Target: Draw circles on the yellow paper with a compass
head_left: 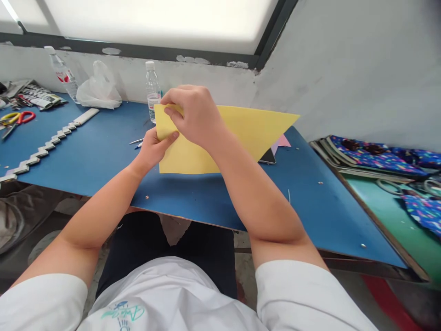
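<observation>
Yellow sheet (193, 158) held up; work appears early, no finished crease visible.
Left hand (153, 148) pinches its left side; right hand (198, 114) curls nearly closed at top edge, hold unclear.

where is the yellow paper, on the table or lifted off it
The paper is lifted off: the left hand grips its left end, and its shadow falls on the table.

You get bright, diffuse light from the window (155, 23) beyond your hands (198, 112), its pale panes washed out to near white. A soft shadow lies on the bench (103, 147) below the yellow sheet (193, 156). Nearer you than the hands, the space underneath is dim. Your hands look sharp; wide-angle distortion stretches your sleeves (296, 287) toward the edges.
</observation>
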Available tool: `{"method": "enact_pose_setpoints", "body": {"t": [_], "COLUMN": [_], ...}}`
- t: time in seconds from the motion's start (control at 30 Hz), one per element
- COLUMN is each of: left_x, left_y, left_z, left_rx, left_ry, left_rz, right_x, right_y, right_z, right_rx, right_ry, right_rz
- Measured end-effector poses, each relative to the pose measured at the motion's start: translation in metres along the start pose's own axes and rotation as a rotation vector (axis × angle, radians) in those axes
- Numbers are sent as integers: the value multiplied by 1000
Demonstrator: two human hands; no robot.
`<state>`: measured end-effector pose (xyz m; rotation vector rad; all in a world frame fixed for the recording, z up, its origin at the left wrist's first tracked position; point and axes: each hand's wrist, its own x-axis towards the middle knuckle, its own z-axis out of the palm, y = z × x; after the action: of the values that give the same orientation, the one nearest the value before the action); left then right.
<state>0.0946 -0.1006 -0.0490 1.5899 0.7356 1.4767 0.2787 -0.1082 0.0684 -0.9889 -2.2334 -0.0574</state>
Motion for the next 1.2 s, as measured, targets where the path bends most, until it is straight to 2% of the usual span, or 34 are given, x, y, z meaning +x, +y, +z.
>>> {"method": "enact_pose_setpoints", "body": {"t": [0.43,0.73,0.93,1.07,1.2], "left_x": [-2,2,3,0,-1], "left_y": [3,2,5,7,9], "left_z": [-2,-7,-9,-8,-7], "left_rx": [60,108,138,157,172], "left_ry": [4,50,59,67,90], "left_rz": [14,80,95,101,106], "right_x": [-4,-7,-6,-7,-8], "right_y": [-6,-5,2,2,-4], "right_z": [4,14,28,29,27], "right_rx": [6,-72,-64,-43,-61], "right_ry": [-4,48,108,141,115], "right_rz": [49,-89,-85,-74,-69]}}
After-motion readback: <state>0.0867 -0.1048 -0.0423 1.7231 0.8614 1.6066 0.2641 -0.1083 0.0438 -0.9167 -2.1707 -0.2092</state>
